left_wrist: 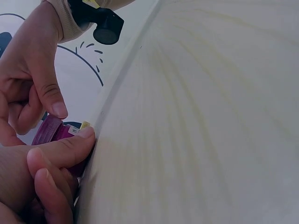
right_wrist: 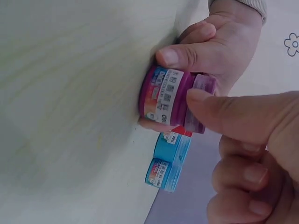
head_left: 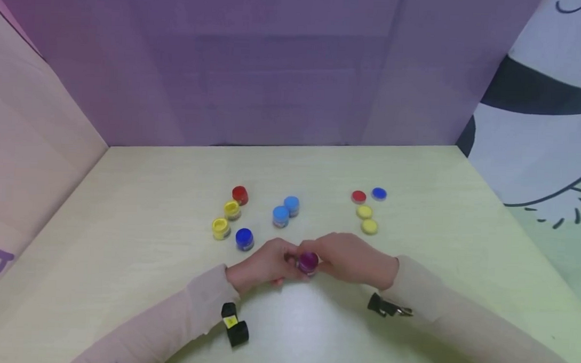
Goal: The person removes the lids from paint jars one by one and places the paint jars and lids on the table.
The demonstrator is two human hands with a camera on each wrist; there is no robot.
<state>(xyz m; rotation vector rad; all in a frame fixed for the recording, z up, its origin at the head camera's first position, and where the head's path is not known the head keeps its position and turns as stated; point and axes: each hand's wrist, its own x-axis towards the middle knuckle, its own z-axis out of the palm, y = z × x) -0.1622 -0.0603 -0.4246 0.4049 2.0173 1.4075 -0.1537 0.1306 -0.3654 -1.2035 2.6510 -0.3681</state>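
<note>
A purple paint jar [head_left: 309,263] stands upright between both hands, low over the near middle of the table. My left hand [head_left: 268,263] grips its labelled body, the thumb lying along the side in the right wrist view. From the other side my right hand [head_left: 350,258] pinches the jar's purple lid [right_wrist: 195,122], thumb against the rim. In the right wrist view the lid sits on the jar's top. Just beyond the left hand is a dark blue jar [head_left: 244,239]. Two light blue jars [head_left: 280,217] stand farther back.
At the back left are a red jar [head_left: 240,194] and two yellow jars [head_left: 220,229]. On the right lie a red lid [head_left: 359,196], a blue lid [head_left: 378,193] and two yellow lids [head_left: 369,226]. A purple panel [head_left: 285,69] closes the table's far edge.
</note>
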